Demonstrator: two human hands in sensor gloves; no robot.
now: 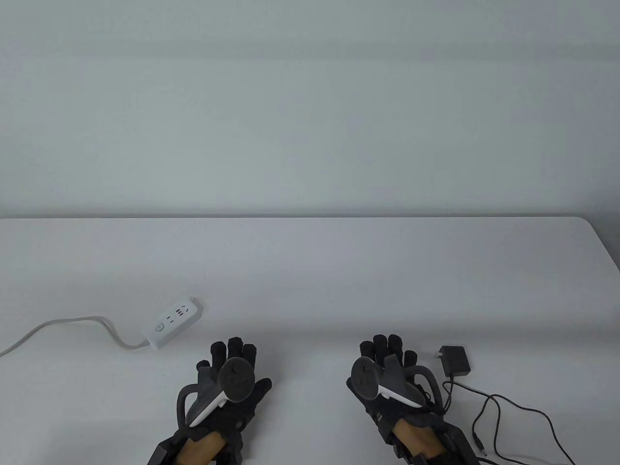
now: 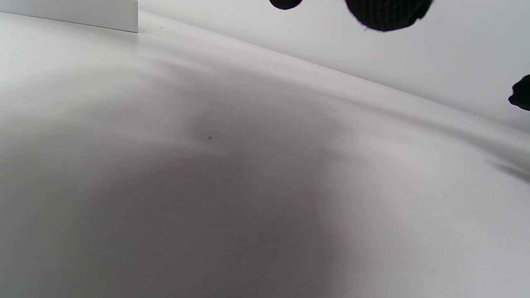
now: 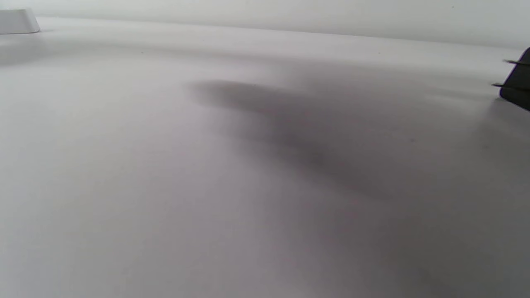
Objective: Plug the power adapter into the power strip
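Observation:
A white power strip (image 1: pixel 173 321) lies on the table at the left, its white cord (image 1: pixel 68 324) trailing off the left edge. A black power adapter (image 1: pixel 455 362) lies at the right, prongs pointing left, its thin black cable (image 1: pixel 513 411) looping toward the front. My left hand (image 1: pixel 232 358) rests flat and empty on the table, below and right of the strip. My right hand (image 1: pixel 387 351) rests flat and empty just left of the adapter. The strip's corner shows in the left wrist view (image 2: pixel 83 14) and the right wrist view (image 3: pixel 18 21). The adapter's pronged edge shows in the right wrist view (image 3: pixel 517 82).
The white table (image 1: pixel 339 271) ends at a far edge against a pale wall, with a rounded corner at the right. The cable's barrel plug (image 1: pixel 479 443) lies near the front right.

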